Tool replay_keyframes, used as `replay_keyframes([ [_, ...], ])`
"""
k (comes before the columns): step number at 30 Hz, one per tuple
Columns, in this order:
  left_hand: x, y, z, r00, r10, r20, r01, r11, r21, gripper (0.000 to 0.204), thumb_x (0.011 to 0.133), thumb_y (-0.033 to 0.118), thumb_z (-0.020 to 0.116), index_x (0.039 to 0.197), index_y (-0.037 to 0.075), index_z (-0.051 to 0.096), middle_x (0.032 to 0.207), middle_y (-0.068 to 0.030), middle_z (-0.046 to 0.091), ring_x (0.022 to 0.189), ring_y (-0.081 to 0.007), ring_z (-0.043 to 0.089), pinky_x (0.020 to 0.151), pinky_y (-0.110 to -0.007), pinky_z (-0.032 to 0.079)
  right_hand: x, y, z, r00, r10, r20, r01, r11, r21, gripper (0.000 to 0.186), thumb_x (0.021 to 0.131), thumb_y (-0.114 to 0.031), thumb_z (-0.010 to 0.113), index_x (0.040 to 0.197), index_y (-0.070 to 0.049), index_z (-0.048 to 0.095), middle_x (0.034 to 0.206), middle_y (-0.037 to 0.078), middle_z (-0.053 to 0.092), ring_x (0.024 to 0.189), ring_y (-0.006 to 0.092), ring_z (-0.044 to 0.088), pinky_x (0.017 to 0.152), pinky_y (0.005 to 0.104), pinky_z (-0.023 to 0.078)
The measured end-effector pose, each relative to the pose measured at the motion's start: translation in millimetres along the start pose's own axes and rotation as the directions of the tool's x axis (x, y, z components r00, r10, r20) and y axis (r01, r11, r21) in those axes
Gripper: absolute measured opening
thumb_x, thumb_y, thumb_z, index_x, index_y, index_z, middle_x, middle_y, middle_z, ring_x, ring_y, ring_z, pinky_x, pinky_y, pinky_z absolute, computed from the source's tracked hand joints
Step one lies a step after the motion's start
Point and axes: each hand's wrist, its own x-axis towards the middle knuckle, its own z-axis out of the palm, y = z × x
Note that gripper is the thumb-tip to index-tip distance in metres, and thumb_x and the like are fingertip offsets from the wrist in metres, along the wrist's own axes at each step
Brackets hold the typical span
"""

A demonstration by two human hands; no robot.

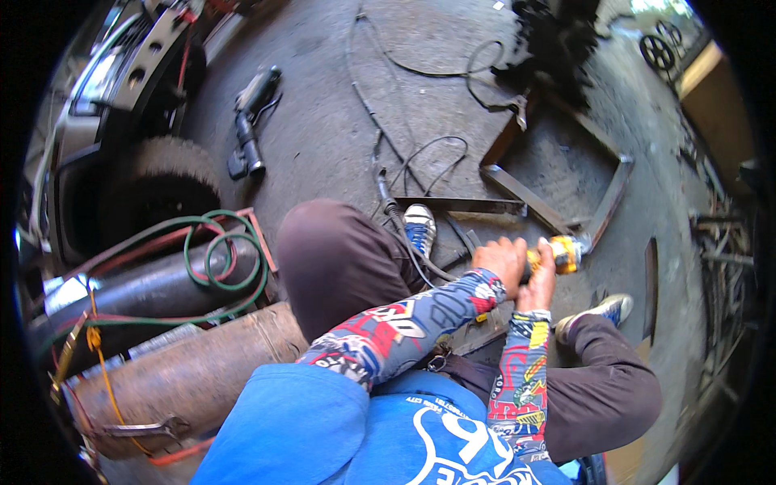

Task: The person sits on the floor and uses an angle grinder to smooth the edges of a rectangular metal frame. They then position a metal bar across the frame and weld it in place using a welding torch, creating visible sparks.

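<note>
A yellow and black angle grinder (563, 254) is held in both hands, over the floor between my spread knees. My left hand (499, 263) is closed around its rear, dark part. Just to its right, my right hand (541, 277) wraps the yellow body from the near side. The grinder's head sits at the near corner of a square frame of steel angle bar (612, 198) lying on the floor. Whether the disc touches the metal I cannot tell. A loose steel bar (477, 205) lies left of the frame, by my left shoe (419, 229).
Cables (380, 113) run across the concrete. A second power tool (255, 121) lies at the far left, near a vehicle's tyre (166, 186). Gas cylinders (186, 380) with a green hose (194, 259) rest at my left. A flat metal strip (651, 287) lies at right.
</note>
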Motion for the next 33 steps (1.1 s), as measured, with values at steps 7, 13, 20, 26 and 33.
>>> replay_keyframes([
  [7, -16.9, 26.1, 8.4, 0.99, 0.139, -0.022, -0.139, 0.942, -0.305, 0.067, 0.061, 0.025, 0.089, 0.115, 0.0, 0.058, 0.1, -0.0214, 0.074, 0.094, -0.0365, 0.075, 0.08, -0.046, 0.061, -33.4, -46.2, -31.2, 0.99, 0.056, 0.129, -0.044, 0.994, -0.101, 0.042, 0.084, -0.039, 0.08, 0.113, -0.012, 0.065, 0.104, 0.005, 0.071, 0.095, 0.0221, 0.07, 0.087, 0.0384, 0.057],
  [13, -38.0, 55.9, -0.5, 0.925, 0.342, -0.164, -0.377, 0.876, -0.302, 0.063, 0.056, 0.022, 0.089, 0.108, 0.0, 0.062, 0.093, -0.0199, 0.075, 0.088, -0.0362, 0.076, 0.077, -0.046, 0.061, -91.4, -88.0, -44.1, 0.985, -0.15, 0.088, 0.164, 0.969, -0.184, 0.047, 0.085, -0.043, 0.08, 0.117, -0.012, 0.065, 0.113, 0.007, 0.07, 0.102, 0.0229, 0.07, 0.09, 0.0393, 0.057],
  [20, -55.5, 53.5, -24.6, 0.884, 0.46, -0.08, -0.465, 0.854, -0.234, 0.057, 0.069, 0.021, 0.081, 0.117, 0.006, 0.054, 0.098, -0.0223, 0.073, 0.092, -0.0419, 0.073, 0.078, -0.052, 0.058, -93.0, -99.3, -70.9, 0.982, -0.161, 0.1, 0.156, 0.986, 0.061, 0.031, 0.084, -0.028, 0.081, 0.107, -0.017, 0.062, 0.095, 0.002, 0.069, 0.086, 0.0198, 0.071, 0.079, 0.0384, 0.06],
  [26, -70.6, 69.5, -37.0, 0.917, 0.353, 0.184, -0.356, 0.934, -0.015, 0.059, 0.071, 0.026, 0.076, 0.12, 0.004, 0.052, 0.101, -0.0258, 0.073, 0.096, -0.0431, 0.072, 0.085, -0.052, 0.058, -70.0, -63.4, -78.1, 0.991, -0.061, 0.119, 0.02, 0.949, 0.316, 0.032, 0.08, -0.025, 0.078, 0.106, -0.014, 0.061, 0.092, 0.008, 0.069, 0.081, 0.0266, 0.07, 0.078, 0.0415, 0.059],
  [33, -60.8, 89.2, -36.8, 0.94, 0.327, 0.096, -0.34, 0.897, 0.283, 0.056, 0.073, 0.033, 0.081, 0.118, 0.008, 0.058, 0.098, -0.021, 0.075, 0.092, -0.0377, 0.075, 0.08, -0.049, 0.06, -44.0, -37.9, -69.2, 0.973, -0.16, 0.164, 0.088, 0.922, 0.378, 0.036, 0.083, -0.041, 0.073, 0.108, -0.018, 0.064, 0.101, 0.004, 0.069, 0.091, 0.0262, 0.069, 0.083, 0.0422, 0.056],
])
